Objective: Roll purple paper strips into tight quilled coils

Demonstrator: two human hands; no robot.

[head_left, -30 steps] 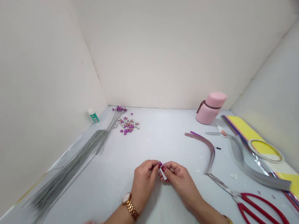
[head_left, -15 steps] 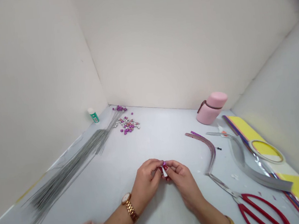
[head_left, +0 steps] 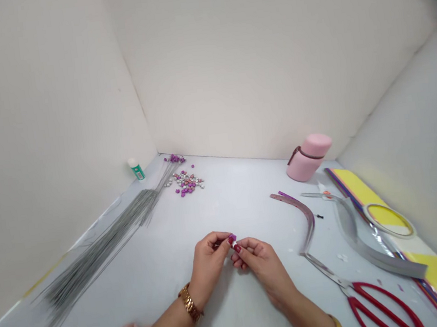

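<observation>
Between my two hands is a small folded purple paper strip (head_left: 233,237) with a white underside, its outline mostly covered by fingertips. My left hand (head_left: 211,257) pinches it between thumb and forefinger. From the other side, the thumb and fingertips of my right hand (head_left: 261,263) press on its white end. Farther back on the table lies a pile of little purple, pink and silver paper stars (head_left: 189,182). A bundle of thin grey wires (head_left: 110,251) stretches along the left, with purple stars (head_left: 175,158) at its far end.
Red-handled scissors (head_left: 353,285) lie at my right, beside pink and purple paper strips (head_left: 306,211) and grey strips (head_left: 366,249). Behind them are a tape roll (head_left: 408,227), yellow paper sheets (head_left: 348,182) and a pink flask (head_left: 309,157). A glue stick (head_left: 137,169) stands by the left wall.
Both hands have shifted slightly left, and the left wrist has turned. The white tail that hung down between the fingers now barely shows, and more purple shows at the left fingertips.
</observation>
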